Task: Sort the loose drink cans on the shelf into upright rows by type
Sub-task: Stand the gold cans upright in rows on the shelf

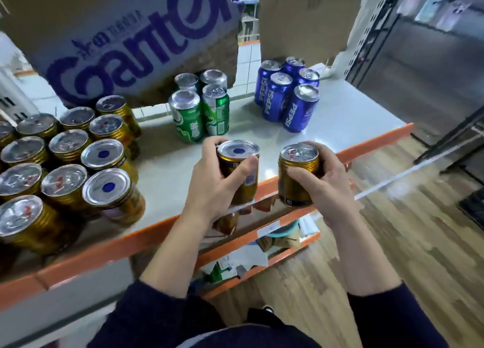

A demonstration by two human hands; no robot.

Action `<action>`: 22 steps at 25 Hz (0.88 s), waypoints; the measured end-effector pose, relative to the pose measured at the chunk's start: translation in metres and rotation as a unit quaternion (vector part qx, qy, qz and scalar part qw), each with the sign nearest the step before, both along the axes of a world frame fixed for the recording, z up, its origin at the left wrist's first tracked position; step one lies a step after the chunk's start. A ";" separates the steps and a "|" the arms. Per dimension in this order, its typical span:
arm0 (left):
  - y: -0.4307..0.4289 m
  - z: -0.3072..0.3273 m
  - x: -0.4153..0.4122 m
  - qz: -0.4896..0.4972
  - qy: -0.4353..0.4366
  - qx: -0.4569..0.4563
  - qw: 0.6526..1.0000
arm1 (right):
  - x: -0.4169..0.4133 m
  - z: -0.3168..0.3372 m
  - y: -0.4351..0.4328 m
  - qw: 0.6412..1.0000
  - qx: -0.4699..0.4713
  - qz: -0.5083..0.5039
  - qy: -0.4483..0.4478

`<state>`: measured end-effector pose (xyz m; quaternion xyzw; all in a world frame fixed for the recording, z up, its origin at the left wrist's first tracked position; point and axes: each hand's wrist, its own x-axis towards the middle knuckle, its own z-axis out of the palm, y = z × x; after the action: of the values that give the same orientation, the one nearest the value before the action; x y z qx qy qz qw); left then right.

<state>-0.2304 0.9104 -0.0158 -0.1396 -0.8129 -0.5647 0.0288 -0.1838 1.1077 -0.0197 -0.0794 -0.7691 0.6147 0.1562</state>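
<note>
Both hands [209,182] [322,188] grip ribbed, cylindrical gold cans [237,152] [297,169].

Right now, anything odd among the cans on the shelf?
Two gold metal cans at the left group's right edge show blue-dotted plain ends, no pull tabs: seemingly upside down. Same for the gold can in the left hand.

The leftmost gold cans [4,134] are cut off by the picture's edge, the cardboard box [117,33] by the top edge, the left hand [209,188] hides most of its gold can [237,151] label, and the lower-shelf goods [277,240] are too blurred to name.
</note>
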 end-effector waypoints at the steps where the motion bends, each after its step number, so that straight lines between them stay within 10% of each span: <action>1: 0.004 -0.002 -0.002 0.020 -0.003 -0.003 1.000 | -0.006 -0.001 0.008 1.000 -0.003 0.017 0.002; 9: -0.031 0.003 -0.023 0.190 0.032 -0.163 0.968 | -0.054 -0.015 0.005 0.990 0.003 0.141 -0.010; 17: -0.096 0.033 -0.044 0.296 0.004 -0.491 0.819 | -0.094 -0.013 -0.047 0.964 0.014 0.265 -0.007; 22: -0.109 0.021 -0.045 0.263 -0.072 -0.455 0.848 | -0.100 -0.022 -0.071 0.951 -0.005 0.309 -0.025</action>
<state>-0.2754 0.8010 0.0051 0.1233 -0.9848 -0.1113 0.0510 -0.2835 1.0368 -0.0413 0.1462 -0.7564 0.6346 -0.0611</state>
